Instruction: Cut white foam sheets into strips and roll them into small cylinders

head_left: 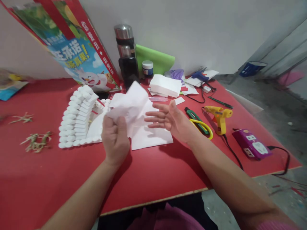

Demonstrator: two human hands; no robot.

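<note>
My left hand (116, 139) is closed around a sheet of white paper (135, 99), raised over the table and bent. My right hand (170, 121) is held in the air to the right of it, fingers stretched out and holding nothing. Below both hands another white sheet (152, 139) lies flat on the red table. Just left of my left hand stands a white model (79, 118) with rows of rounded white pieces and stepped blocks, partly hidden by the hand and paper.
Right of my right hand lie a green-handled cutter (195, 119), yellow scissors handles (207, 127), a yellow hot glue gun (219, 116) and a purple power socket box (251, 143) with cords. A thermos (124, 35), black phone (129, 70) and large printed bag (79, 54) stand behind. Twine pieces (35, 141) lie left.
</note>
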